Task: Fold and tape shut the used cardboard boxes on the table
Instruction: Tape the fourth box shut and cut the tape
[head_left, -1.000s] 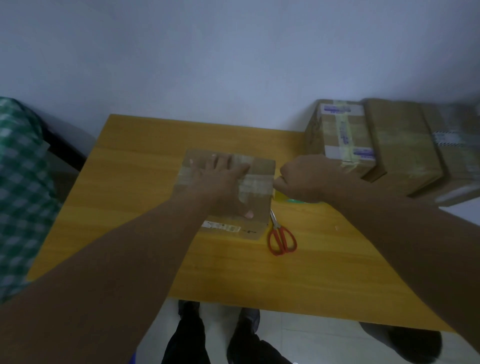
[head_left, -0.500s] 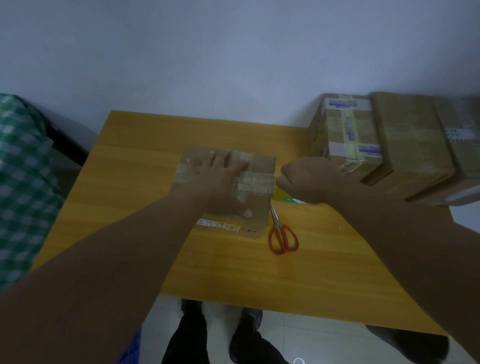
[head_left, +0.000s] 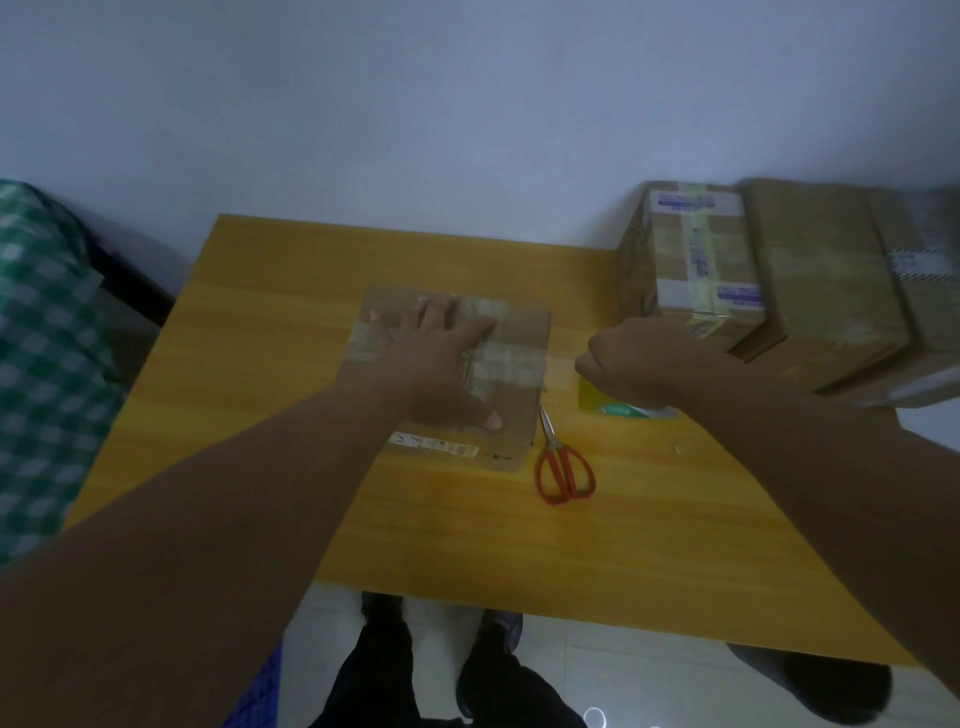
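Right hand (head_left: 639, 364) outward — fingers (head_left: 590, 366) round tape (head_left: 597, 399)

- Box (head_left: 514, 415), under the left fingers (head_left: 441, 317): brown cardboard, crossed by pale glossy tape bands; white label with dark print at the edge nearest the thumb.
- Tabletop (head_left: 260, 364): yellow-orange, streaked wood grain.
- Scissors (head_left: 563, 467), right of and nearer than the left fingers: red handles, silver blades.
- Tape roll (head_left: 618, 408), beneath the curled right fingers (head_left: 592, 366): yellow, with a green and white patch.
- Other boxes (head_left: 821, 291), beyond the right fingers: brown; the nearest carries yellowish tape and white labels printed blue.
- Cloth (head_left: 47, 364), far left of the left fingers: green-and-white check.
- Wall (head_left: 467, 104): plain pale blue-grey.
- Floor (head_left: 649, 665): pale tiles.
- Trousers (head_left: 379, 675): black.
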